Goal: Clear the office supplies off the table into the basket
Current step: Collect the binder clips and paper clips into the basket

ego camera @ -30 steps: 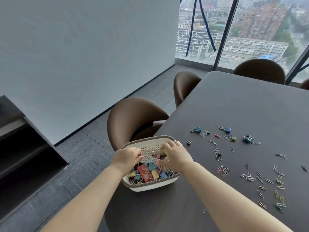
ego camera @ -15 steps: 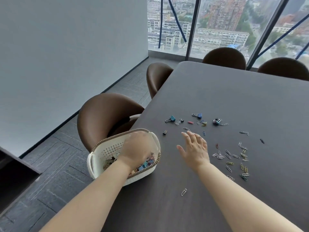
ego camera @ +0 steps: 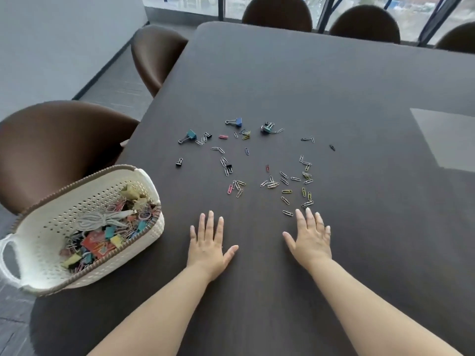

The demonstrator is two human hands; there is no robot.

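A white perforated basket (ego camera: 46, 227) with a brown rim sits at the table's left edge, holding binder clips, paper clips and a grey cord. Several paper clips (ego camera: 285, 186) lie scattered on the dark table (ego camera: 334, 86), with a teal binder clip (ego camera: 190, 136), a blue binder clip (ego camera: 236, 122) and a small clump of clips (ego camera: 267, 128) farther back. My left hand (ego camera: 209, 244) lies flat and empty on the table to the right of the basket. My right hand (ego camera: 311, 235) lies flat with fingers spread, its fingertips at the nearest paper clips.
Brown chairs stand along the left side (ego camera: 59, 145) (ego camera: 156, 52) and the far end (ego camera: 277, 11). A pale rectangular patch (ego camera: 447, 137) shows on the table at the right. The basket overhangs the table's left edge above the grey floor.
My left hand came out of the basket and now rests flat on the table. My right hand drew back toward me. The view swung right and tilted down.
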